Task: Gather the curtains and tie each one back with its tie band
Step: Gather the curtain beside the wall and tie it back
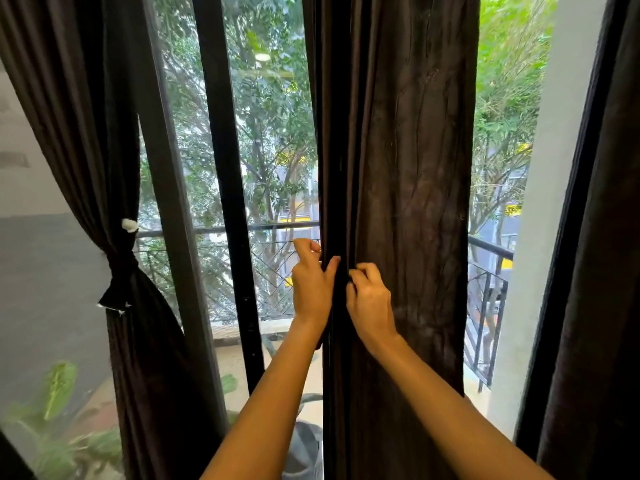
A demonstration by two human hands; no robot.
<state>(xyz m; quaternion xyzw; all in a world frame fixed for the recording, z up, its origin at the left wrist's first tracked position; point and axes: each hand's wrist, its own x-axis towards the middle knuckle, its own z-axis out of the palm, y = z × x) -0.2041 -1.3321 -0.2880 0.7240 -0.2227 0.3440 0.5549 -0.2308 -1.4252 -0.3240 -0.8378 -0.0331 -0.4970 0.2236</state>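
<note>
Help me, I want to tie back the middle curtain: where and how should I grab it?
Probably at rail height, matching the band on the left curtain. The middle curtain hangs straight in vertical folds, free at both edges, so come from the front and wrap the left hand and right hand round it from either side.

Dark brown middle curtain point(408, 202) hangs loose; left curtain point(86, 116) is cinched by its tie band point(121, 268).

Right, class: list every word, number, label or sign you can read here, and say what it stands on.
No text can be read anywhere.
The yellow sign beyond the balcony railing: too blurred to read.
The middle curtain, tied curtain and tie band: no label or print shows.
</note>
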